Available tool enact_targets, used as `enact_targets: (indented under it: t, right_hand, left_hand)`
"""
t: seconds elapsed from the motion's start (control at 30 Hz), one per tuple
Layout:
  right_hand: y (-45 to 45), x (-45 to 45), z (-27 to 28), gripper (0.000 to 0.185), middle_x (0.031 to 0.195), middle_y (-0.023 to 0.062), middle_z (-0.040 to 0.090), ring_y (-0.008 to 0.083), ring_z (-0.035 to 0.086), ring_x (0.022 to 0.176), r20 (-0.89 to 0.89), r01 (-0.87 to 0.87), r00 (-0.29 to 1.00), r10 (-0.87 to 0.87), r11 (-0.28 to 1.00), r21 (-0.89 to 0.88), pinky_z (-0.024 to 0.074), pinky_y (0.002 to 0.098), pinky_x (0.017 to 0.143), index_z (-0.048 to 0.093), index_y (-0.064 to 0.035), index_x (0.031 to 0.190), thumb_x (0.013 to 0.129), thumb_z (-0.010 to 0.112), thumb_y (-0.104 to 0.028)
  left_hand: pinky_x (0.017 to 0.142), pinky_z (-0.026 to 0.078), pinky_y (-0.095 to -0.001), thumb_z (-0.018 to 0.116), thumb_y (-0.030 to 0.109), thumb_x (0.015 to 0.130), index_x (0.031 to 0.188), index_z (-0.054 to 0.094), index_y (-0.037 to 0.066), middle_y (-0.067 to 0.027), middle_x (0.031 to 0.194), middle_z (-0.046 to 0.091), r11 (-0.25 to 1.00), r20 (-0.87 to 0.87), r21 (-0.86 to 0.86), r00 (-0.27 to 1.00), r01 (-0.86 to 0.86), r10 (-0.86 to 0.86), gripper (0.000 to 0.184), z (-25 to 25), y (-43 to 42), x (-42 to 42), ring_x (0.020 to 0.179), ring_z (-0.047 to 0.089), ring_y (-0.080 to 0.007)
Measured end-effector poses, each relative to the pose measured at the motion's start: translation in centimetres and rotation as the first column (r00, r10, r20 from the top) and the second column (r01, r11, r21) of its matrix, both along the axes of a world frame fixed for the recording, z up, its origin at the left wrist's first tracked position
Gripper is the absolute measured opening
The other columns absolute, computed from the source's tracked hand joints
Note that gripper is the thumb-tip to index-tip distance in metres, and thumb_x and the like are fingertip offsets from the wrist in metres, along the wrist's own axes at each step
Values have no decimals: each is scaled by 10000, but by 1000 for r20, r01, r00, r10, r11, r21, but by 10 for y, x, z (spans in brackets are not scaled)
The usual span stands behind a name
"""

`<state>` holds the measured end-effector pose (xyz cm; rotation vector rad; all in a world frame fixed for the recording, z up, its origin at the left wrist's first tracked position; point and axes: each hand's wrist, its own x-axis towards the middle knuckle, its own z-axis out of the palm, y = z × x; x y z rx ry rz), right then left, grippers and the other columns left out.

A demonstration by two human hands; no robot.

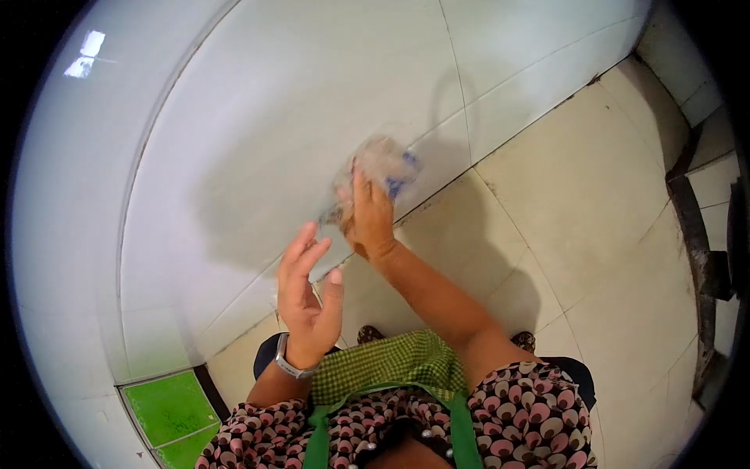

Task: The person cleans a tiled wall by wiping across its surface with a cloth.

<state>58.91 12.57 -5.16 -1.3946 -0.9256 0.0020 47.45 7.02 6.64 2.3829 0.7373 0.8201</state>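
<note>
My right hand [369, 213] presses a crumpled, see-through plastic bag [384, 156] with blue print against the white tiled wall [297, 109]. The bag and the fingers on it are slightly blurred, and part of the bag is hidden under the palm. To the left and nearer my body, my left hand [307, 293] is raised with its fingers apart and nothing in it. A grey band with a watch [293, 359] circles that wrist.
The beige tiled floor [594, 234] meets the wall along a dark, dirty joint. Green tiles [172, 406] show at lower left. On the right edge stands a dark-edged structure [707, 273]. My green checked apron [391, 363] hangs in front of me, above my shoes.
</note>
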Motion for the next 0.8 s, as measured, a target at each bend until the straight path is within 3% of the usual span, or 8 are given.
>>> enact_targets:
  t: [0.13, 0.27, 0.37, 0.4, 0.47, 0.53, 0.67, 0.8]
  right_hand:
    - [-20, 15, 2, 552, 1260, 314, 431, 436, 444, 1146, -194, -231, 962, 193, 952, -202, 364, 429, 972, 352, 70, 1326, 845, 563, -100]
    - [9, 94, 45, 479, 1171, 271, 512, 413, 506, 1054, 14, 396, 911, -411, 886, 242, 410, 418, 909, 383, 72, 1306, 883, 492, -123]
    - [22, 162, 86, 491, 1201, 282, 487, 411, 500, 1057, -41, 407, 913, -405, 905, 122, 410, 409, 911, 359, 77, 1322, 910, 469, -167]
    - [30, 177, 98, 497, 1213, 284, 474, 407, 494, 1060, -93, 384, 923, -373, 911, 152, 407, 413, 913, 352, 79, 1326, 918, 457, -185]
    - [51, 197, 123, 505, 1226, 286, 460, 403, 489, 1063, -137, 350, 934, -329, 918, 184, 404, 417, 914, 344, 82, 1330, 926, 445, -204]
    - [70, 206, 146, 509, 1248, 282, 441, 400, 484, 1056, -134, 348, 935, -329, 925, 155, 386, 418, 939, 341, 79, 1333, 929, 440, -213]
    - [106, 175, 180, 493, 1255, 279, 443, 410, 455, 1118, -165, 241, 959, -229, 969, 58, 346, 431, 983, 357, 73, 1326, 912, 473, -170]
    - [134, 108, 173, 497, 1261, 244, 465, 401, 440, 1147, 202, 139, 962, -184, 965, 221, 325, 463, 985, 376, 65, 1314, 871, 534, -95]
  left_hand:
    - [1060, 288, -406, 510, 5, 868, 1219, 498, -17, -198, 1373, 368, 1000, 22, -10, 999, 26, -26, 352, -4, -10, -3, 1301, 347, -292]
    - [1037, 303, -391, 538, -32, 828, 1175, 532, -30, -201, 1335, 418, 999, 100, -41, 995, -10, 14, 347, 17, 2, 9, 1245, 405, -292]
    - [1036, 304, -397, 559, -26, 819, 1159, 549, -16, -198, 1331, 425, 999, 107, -34, 993, -39, 42, 340, 48, 17, 27, 1238, 415, -281]
    - [1037, 297, -424, 572, 1, 820, 1147, 560, -8, -211, 1348, 400, 963, 158, -254, 986, 91, -52, 327, 66, 22, 32, 1256, 390, -304]
    - [1038, 290, -452, 586, 27, 822, 1136, 571, 0, -223, 1364, 375, 866, 235, -450, 964, 219, -121, 316, 101, 27, 47, 1275, 366, -328]
    - [1063, 245, -536, 528, 177, 906, 1137, 564, 82, -250, 1419, 271, 368, 629, -651, 743, 664, -229, 252, 138, 30, 67, 1332, 243, -410]
    - [1080, 176, -566, 523, 280, 913, 1139, 587, 104, -259, 1438, 219, 186, 742, -517, 545, 836, -390, 294, 181, 58, 98, 1347, 164, -447]
    - [1091, 100, -563, 543, 323, 906, 1127, 610, 97, -288, 1447, 121, 37, 807, -366, 337, 930, -484, 323, 168, 80, 86, 1357, 53, -460]
